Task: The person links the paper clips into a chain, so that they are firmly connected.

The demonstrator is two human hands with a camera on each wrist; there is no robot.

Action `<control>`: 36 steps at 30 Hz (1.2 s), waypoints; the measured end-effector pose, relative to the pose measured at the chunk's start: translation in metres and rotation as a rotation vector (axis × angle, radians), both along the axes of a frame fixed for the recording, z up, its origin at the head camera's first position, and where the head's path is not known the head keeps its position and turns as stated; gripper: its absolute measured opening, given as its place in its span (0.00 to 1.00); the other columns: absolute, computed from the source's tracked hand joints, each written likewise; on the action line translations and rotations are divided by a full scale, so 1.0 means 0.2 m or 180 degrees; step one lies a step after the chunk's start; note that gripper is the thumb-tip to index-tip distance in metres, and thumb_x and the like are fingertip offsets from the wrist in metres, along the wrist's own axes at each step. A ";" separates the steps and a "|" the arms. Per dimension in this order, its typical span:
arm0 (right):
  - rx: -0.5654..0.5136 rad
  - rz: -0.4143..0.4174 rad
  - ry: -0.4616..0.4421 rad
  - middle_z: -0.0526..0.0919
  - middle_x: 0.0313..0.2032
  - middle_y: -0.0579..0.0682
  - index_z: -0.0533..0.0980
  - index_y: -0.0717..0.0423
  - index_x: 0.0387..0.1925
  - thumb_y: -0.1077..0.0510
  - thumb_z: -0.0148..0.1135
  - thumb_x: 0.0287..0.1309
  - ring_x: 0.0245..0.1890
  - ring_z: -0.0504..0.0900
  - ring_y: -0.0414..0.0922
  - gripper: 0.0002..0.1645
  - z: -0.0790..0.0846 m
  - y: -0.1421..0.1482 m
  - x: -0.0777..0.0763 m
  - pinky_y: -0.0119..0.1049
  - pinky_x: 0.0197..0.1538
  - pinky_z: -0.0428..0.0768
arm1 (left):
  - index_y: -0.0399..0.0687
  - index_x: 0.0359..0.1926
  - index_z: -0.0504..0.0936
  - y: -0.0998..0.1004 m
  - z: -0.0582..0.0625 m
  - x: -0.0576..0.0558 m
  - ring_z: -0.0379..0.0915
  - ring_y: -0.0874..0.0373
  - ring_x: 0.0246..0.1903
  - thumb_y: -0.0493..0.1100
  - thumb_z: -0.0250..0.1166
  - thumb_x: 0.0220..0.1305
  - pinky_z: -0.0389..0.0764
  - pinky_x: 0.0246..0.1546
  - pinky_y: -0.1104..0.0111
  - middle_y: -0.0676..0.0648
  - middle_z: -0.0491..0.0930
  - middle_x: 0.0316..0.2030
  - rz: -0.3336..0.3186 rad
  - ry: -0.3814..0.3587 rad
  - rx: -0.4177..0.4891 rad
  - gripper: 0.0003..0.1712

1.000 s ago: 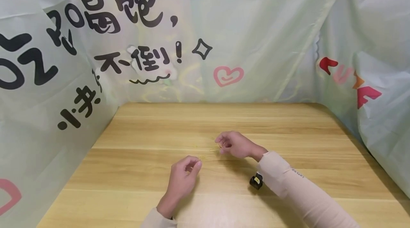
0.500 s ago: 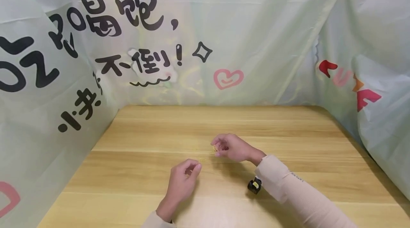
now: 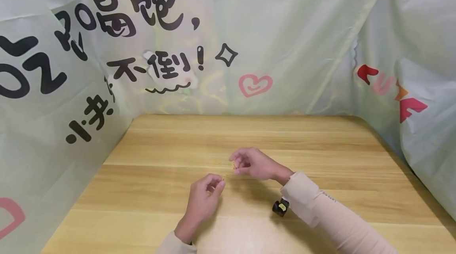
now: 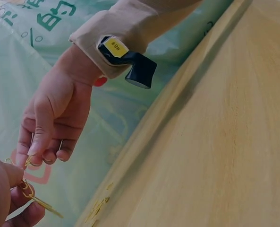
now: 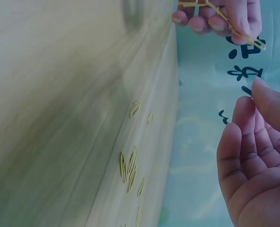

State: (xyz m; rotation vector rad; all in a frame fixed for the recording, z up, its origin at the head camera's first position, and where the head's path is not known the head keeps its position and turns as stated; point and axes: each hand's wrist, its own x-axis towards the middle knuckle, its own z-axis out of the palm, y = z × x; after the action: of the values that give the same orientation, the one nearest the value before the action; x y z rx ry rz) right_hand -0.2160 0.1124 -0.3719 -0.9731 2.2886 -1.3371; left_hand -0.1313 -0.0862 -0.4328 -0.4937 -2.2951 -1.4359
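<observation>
A pale curtain (image 3: 285, 24) fills the frame's upper half, black lettering (image 3: 130, 69) upper left, pink heart (image 3: 254, 87) near centre; wooden worktop (image 3: 306, 139) below.

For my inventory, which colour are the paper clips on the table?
Golden yellow: the paper clips show best in the right wrist view.

Pale green cloth wall (image 3: 295, 44) behind table (image 3: 285, 133), creased, black writing (image 3: 165, 65) and pink heart (image 3: 253, 87) printed on it (heart wears smile). Left cloth (image 3: 28, 143), also with writing, meets it in corner; right cloth (image 3: 431, 147) hangs wrinkled, bearing red shapes (image 3: 406, 106). Tabletop light wood, grain running side to side, far corners rounded. Soft glare (image 3: 242, 236) on near part.
</observation>
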 end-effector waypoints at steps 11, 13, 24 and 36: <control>-0.0044 0.0090 -0.0058 0.79 0.31 0.47 0.74 0.68 0.50 0.70 0.66 0.56 0.34 0.79 0.42 0.19 0.02 -0.05 0.03 0.35 0.45 0.81 | 0.39 0.34 0.82 0.00 0.01 -0.01 0.76 0.63 0.29 0.36 0.66 0.62 0.82 0.31 0.69 0.53 0.81 0.27 -0.0013 -0.0041 -0.0008 0.03; -0.0044 0.0088 -0.0085 0.79 0.31 0.47 0.74 0.68 0.50 0.70 0.66 0.55 0.34 0.79 0.43 0.20 0.02 -0.05 0.04 0.35 0.45 0.81 | 0.39 0.34 0.82 0.00 0.00 -0.01 0.76 0.62 0.29 0.36 0.65 0.62 0.82 0.31 0.69 0.52 0.81 0.27 -0.0024 -0.0022 -0.0017 0.03; -0.0039 0.0161 -0.0153 0.79 0.32 0.48 0.74 0.68 0.50 0.72 0.66 0.53 0.33 0.79 0.44 0.21 0.02 -0.08 0.06 0.35 0.43 0.81 | 0.37 0.32 0.81 0.00 0.00 0.00 0.76 0.63 0.28 0.36 0.65 0.62 0.81 0.30 0.69 0.53 0.81 0.26 -0.0011 -0.0020 -0.0004 0.04; -0.0008 0.0234 -0.0187 0.78 0.31 0.47 0.74 0.69 0.49 0.71 0.66 0.54 0.31 0.79 0.42 0.20 0.03 -0.09 0.07 0.33 0.40 0.81 | 0.41 0.32 0.80 0.00 0.01 0.00 0.76 0.59 0.28 0.34 0.65 0.62 0.81 0.31 0.69 0.53 0.80 0.27 0.0005 -0.0108 0.0024 0.02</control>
State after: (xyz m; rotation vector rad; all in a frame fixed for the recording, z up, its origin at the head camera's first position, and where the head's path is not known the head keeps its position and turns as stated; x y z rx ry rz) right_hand -0.2011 0.0941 -0.3651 -0.9953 2.1868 -1.3212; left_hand -0.1317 -0.0867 -0.4316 -0.4687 -2.3151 -1.4624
